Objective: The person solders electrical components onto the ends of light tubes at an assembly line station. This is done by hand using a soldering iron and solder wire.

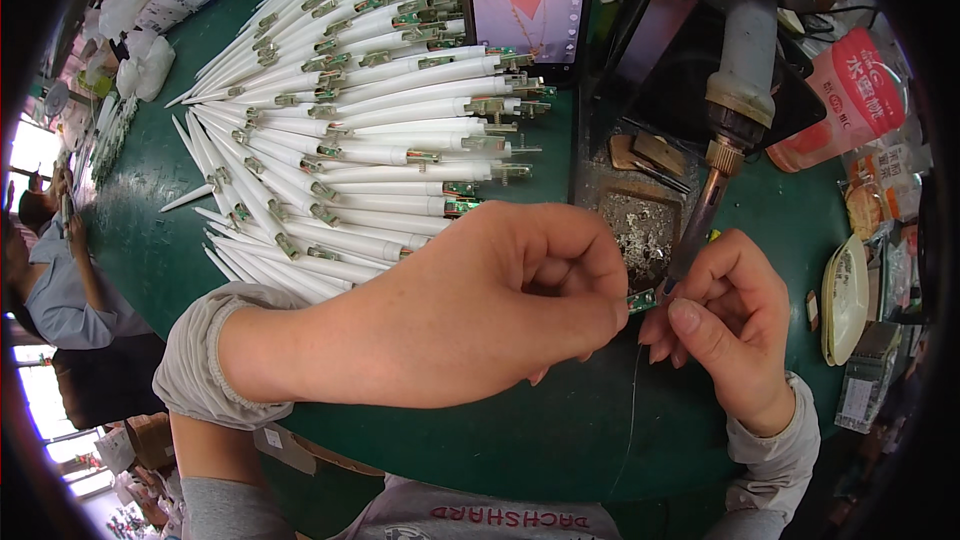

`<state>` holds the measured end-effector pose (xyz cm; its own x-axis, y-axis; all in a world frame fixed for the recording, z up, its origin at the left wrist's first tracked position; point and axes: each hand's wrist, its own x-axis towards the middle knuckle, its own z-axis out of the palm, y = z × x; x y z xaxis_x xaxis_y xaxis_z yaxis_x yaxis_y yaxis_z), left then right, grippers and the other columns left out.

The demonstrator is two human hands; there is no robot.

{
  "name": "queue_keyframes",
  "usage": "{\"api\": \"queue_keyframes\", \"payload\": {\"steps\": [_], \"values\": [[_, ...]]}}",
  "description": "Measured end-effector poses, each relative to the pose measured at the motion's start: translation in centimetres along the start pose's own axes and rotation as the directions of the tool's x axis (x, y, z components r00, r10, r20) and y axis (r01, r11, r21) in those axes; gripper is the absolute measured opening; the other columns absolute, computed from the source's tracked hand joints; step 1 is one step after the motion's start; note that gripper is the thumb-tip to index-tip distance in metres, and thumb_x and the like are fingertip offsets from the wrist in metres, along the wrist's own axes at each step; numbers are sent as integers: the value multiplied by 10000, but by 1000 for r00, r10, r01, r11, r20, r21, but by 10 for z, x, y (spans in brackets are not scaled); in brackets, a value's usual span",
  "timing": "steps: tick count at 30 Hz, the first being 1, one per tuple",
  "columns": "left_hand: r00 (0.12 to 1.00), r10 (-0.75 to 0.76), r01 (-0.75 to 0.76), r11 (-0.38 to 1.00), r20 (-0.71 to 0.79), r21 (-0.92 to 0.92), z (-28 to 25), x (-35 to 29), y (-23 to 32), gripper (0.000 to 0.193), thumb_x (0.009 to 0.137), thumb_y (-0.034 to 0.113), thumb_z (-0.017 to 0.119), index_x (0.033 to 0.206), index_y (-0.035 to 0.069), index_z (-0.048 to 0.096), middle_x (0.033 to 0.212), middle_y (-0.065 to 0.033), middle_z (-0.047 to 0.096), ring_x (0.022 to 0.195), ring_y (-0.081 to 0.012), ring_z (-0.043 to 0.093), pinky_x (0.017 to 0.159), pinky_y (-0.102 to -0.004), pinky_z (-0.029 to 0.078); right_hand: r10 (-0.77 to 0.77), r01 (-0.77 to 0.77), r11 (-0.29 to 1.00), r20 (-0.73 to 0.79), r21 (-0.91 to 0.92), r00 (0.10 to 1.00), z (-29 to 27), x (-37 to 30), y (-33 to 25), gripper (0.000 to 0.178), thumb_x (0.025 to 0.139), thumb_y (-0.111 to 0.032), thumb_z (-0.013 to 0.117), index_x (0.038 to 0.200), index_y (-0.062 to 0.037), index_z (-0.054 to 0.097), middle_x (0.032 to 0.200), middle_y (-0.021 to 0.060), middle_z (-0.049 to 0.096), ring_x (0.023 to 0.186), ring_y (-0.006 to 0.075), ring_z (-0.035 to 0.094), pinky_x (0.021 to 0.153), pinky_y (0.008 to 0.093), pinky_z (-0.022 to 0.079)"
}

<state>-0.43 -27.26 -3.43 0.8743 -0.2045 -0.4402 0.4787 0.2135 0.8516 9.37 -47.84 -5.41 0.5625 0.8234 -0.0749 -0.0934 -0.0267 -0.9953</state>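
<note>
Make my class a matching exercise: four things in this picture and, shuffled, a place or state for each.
1 Left hand
2 Soldering iron
3 White sticks
4 Phone

A Fanned out on the green table
B Lit, at the picture's top edge
C Pinching a small green circuit board
D Tip down, beside the right hand

Pairs: 1-C; 2-D; 3-A; 4-B

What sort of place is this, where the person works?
Probably an electronics assembly workshop: a soldering iron slants down over the green table, where many white pen-shaped sticks with small circuit boards lie fanned out.
</note>
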Motion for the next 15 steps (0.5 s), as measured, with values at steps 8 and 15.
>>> {"api": "queue_keyframes", "payload": {"steps": [8,15], "values": [[994,106,-108,984,23,143,8,-1,-15,83,891,64,609,943,11,572,788,8,587,682,-45,535,553,-205,425,180,-182,983,98,8,979,-7,2,-1,101,926,-92,561,927,-12,499,842,87,642,668,88,612,534,178,443],[933,240,-360,666,270,653,32,-14,-49,92,814,61,611,881,38,553,786,-28,517,733,-89,533,558,-232,442,284,-275,958,127,-82,950,-9,-3,-1,102,943,-83,516,937,-29,430,679,3,507,582,61,540,505,182,394]]}}
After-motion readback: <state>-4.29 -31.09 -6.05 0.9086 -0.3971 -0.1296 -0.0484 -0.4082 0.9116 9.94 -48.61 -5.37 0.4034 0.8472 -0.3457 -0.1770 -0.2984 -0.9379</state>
